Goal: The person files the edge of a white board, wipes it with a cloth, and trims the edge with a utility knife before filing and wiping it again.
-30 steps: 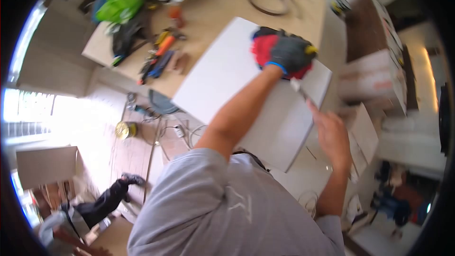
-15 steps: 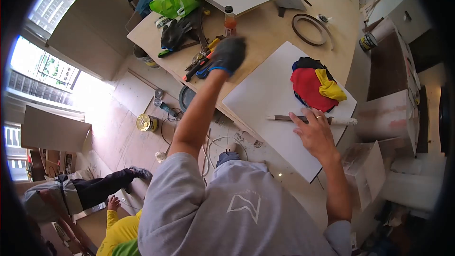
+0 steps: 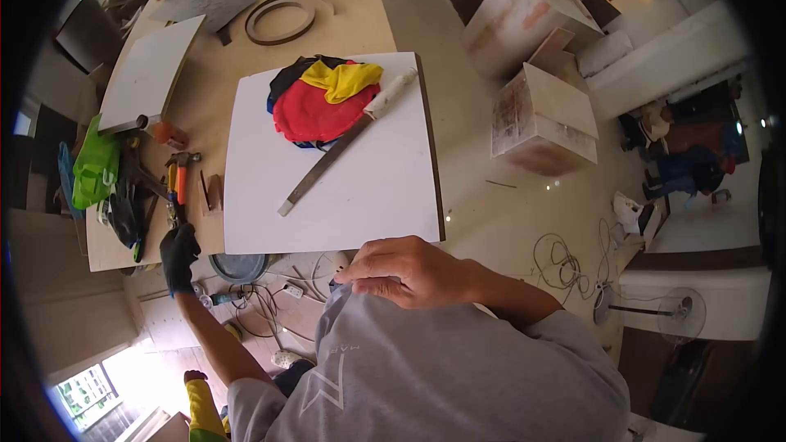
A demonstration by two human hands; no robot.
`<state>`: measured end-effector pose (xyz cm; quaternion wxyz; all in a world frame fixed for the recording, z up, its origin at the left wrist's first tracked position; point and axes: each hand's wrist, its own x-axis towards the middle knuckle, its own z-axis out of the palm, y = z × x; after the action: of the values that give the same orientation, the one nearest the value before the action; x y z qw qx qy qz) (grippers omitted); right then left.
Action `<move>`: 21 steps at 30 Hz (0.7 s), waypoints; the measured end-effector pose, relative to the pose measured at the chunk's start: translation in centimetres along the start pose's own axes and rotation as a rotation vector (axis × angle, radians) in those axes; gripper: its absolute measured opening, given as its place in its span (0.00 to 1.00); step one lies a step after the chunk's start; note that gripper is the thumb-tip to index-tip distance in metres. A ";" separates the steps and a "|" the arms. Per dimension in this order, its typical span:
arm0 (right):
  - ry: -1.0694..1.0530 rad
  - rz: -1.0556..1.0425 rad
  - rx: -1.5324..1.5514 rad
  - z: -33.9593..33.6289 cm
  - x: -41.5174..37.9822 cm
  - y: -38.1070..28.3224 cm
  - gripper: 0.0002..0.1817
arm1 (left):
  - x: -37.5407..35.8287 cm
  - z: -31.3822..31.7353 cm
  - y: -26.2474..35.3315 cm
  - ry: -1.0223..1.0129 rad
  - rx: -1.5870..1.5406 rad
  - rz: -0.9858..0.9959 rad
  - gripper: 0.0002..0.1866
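My left hand (image 3: 178, 258), in a dark glove, is curled at the near table edge, by the handles of several tools; what it holds is hidden. A hammer (image 3: 182, 173) with an orange handle lies just beyond it. Bare and with fingers pressed together, my right hand (image 3: 405, 272) is against the front of my grey shirt (image 3: 426, 352); anything between its fingertips is too small to tell. On the white board (image 3: 254, 188) a long flat metal strip (image 3: 323, 170) with a white wrapped end (image 3: 391, 95) lies beside a red cloth (image 3: 315, 115) and a yellow cloth (image 3: 344, 80).
A green bag (image 3: 97, 164), a dark glove (image 3: 123, 217) and a bottle (image 3: 168, 133) are at the left. A coiled edging strip (image 3: 278, 20) and another white panel (image 3: 151, 74) lie farther back. Cables (image 3: 262, 311) and a fan (image 3: 684, 315) are on the floor. Other people are nearby.
The view has turned. My right hand has let go of the long strip and moved to my shirt. My left hand has moved from beside the bottle to the near table edge.
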<state>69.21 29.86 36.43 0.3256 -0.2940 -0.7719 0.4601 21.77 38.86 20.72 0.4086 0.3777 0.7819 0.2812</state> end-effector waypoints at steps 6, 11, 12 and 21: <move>0.133 0.057 -0.040 1.0 0.0 -0.7 0.43 | -17.8 6.4 12.3 -0.293 -0.509 0.455 0.11; 0.378 0.071 -0.294 -2.1 -1.6 0.6 0.39 | -24.9 18.9 19.4 -0.561 -0.425 0.547 0.10; 0.384 0.295 -0.028 -3.7 -3.0 0.3 0.35 | -24.2 19.3 20.0 -0.660 -0.352 0.559 0.11; 0.538 0.207 0.868 -7.7 -15.9 4.1 0.31 | -14.6 21.2 18.6 0.091 0.506 1.074 0.30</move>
<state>85.59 23.49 31.80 0.5570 -0.3147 -0.3661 0.6758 52.09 39.96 30.11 0.0724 0.7936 0.5408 0.2692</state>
